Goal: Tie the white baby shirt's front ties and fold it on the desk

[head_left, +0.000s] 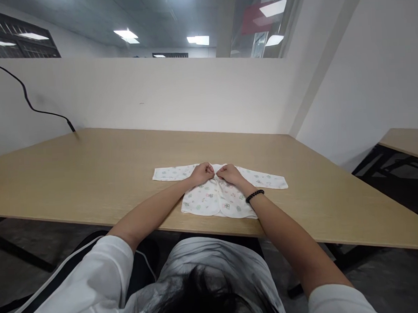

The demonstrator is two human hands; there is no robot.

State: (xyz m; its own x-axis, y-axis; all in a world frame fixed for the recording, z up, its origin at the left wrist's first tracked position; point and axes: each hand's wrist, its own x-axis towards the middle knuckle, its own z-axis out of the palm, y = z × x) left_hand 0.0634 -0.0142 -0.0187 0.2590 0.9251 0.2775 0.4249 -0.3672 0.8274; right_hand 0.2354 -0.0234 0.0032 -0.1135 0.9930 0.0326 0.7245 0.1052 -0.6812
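A small white baby shirt [207, 198] with a pale green and pink print lies flat on the light wood table [91, 176], its sleeves spread to both sides. My left hand [202, 173] and my right hand [230, 175] rest close together at its neck and front opening, fingers curled and pinching the thin cloth. The two hands almost touch. A black bead bracelet [255, 195] circles my right wrist. The cloth under my palms is hidden.
The table's front edge runs just below the shirt, and its far edge meets a white partition wall [139, 92]. A black cable [27, 96] hangs down to the table's far left corner. Another wooden table [407, 141] stands at the right.
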